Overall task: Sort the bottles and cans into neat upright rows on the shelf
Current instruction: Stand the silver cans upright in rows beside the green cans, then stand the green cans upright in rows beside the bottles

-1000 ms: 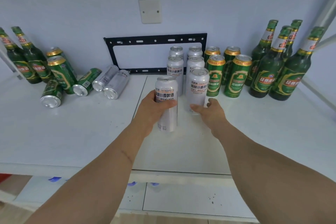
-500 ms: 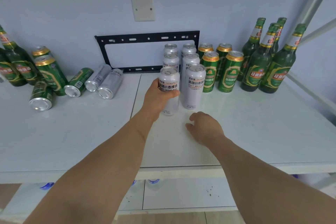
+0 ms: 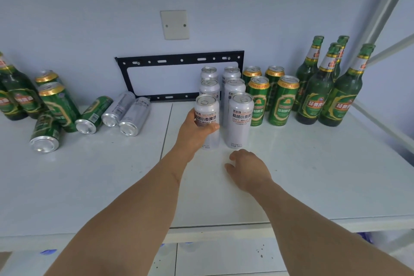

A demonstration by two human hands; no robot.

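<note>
Left-edge green bottles [image 3: 9, 96] are cut off, labels blurred.

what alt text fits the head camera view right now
The left hand grips an upright silver can at the front of two silver-can rows on a white shelf; the right hand hovers empty nearby. More cans lie toppled at left.

Silver cans [image 3: 240, 119]: matt metal, shiny bare bases. Green cans [image 3: 283, 101]: glossy metal, gold rims. Bottles [image 3: 341, 98]: glossy green glass, paper labels. Shelf [image 3: 313, 175]: smooth white, slight sheen. Bracket [image 3: 179, 60]: matt black metal.
</note>
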